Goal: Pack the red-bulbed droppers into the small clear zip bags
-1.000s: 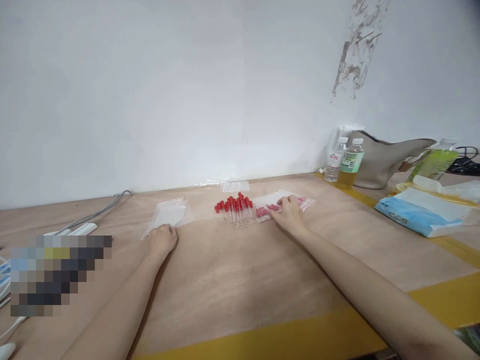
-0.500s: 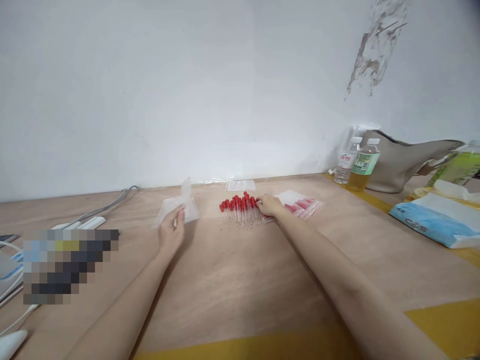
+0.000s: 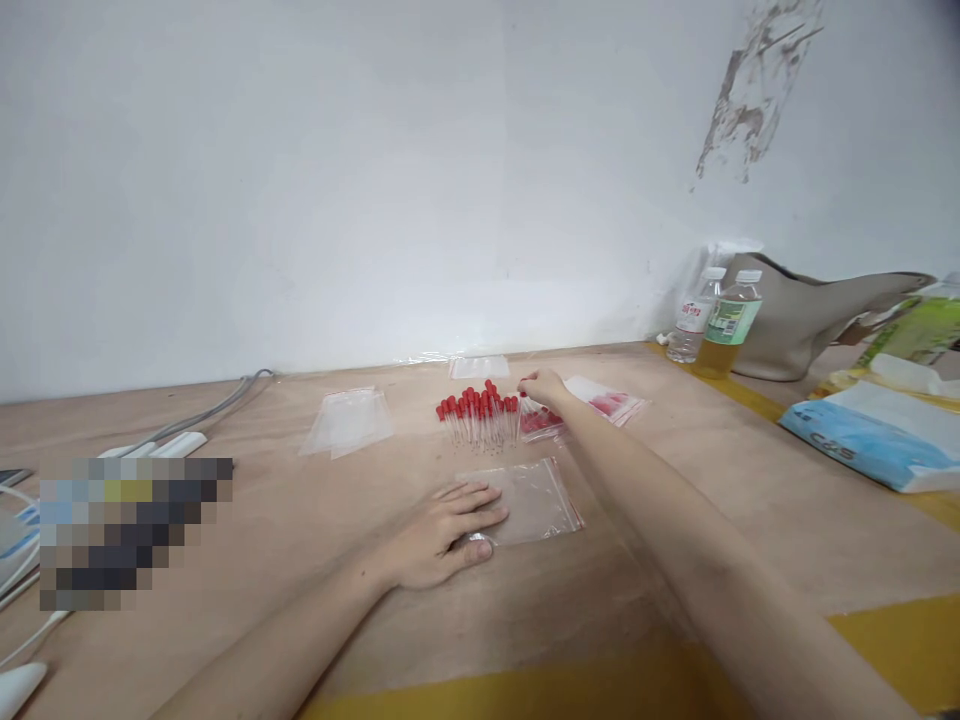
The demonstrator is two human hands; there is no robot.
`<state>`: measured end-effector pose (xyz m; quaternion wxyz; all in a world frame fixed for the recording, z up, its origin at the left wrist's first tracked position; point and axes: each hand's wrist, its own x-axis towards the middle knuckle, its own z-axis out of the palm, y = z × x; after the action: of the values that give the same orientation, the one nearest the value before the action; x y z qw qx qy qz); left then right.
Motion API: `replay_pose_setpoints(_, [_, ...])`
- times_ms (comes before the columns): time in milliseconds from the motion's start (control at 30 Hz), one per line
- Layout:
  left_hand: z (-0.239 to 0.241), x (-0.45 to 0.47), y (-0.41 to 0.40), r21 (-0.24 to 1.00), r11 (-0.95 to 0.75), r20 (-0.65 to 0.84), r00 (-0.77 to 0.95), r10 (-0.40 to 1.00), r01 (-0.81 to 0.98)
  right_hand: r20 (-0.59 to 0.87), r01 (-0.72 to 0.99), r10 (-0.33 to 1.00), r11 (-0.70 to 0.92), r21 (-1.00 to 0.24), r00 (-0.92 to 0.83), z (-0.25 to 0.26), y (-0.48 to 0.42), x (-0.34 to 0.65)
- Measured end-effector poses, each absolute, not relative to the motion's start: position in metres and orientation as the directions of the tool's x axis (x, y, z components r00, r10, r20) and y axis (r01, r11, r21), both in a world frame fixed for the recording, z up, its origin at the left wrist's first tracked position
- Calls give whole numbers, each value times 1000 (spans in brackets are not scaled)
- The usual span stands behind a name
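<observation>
My left hand (image 3: 450, 530) lies flat with fingers spread on a clear zip-lock bag (image 3: 532, 505). The bag lies on the table in front of me, its red-edged end to the right. Beyond it is a pile of glass droppers (image 3: 484, 415) with red rubber bulbs pointing away from me. Just right of that pile, my right hand (image 3: 546, 387) pinches one dropper (image 3: 523, 391) by its red bulb. Bags holding red-bulbed droppers (image 3: 611, 402) lie beside and partly behind the right wrist.
At the left lies a stack of clear bags (image 3: 349, 420), near a grey cable (image 3: 225, 405). Another bag (image 3: 478, 368) rests by the wall. On the right stand two bottles (image 3: 724, 325) beside a grey bag (image 3: 787, 330) and a blue tissue pack (image 3: 862, 445).
My left hand has brought a bag from the left stack to the middle and laid it flat. My right hand has risen slightly from the pile with a dropper.
</observation>
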<state>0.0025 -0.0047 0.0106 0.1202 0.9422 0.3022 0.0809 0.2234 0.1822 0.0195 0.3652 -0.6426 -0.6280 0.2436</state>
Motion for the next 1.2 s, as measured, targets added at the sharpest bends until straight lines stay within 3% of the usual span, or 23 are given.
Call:
replay_pose_setpoints(200, [9, 2, -2, 281, -772, 90, 785, 613, 570, 272, 394, 895, 121, -911, 353, 31, 154, 260])
replay_pose_setpoints(400, [6, 3, -1, 269, -767, 88, 779, 621, 582, 196, 42, 910, 195, -980, 365, 11, 90, 299])
replay_pose_setpoints(633, [6, 5, -1, 279, -769, 100, 779, 620, 576, 158, -77, 937, 191, -979, 313, -20, 61, 293])
replay_pose_setpoints(1033, [7, 5, -1, 276, -772, 107, 780, 616, 572, 172, -64, 957, 192, -979, 233, -21, 56, 291])
replay_pose_setpoints(1200, [8, 5, -2, 269, -770, 114, 775, 621, 578, 51, -199, 998, 54, -979, 22, -20, 43, 285])
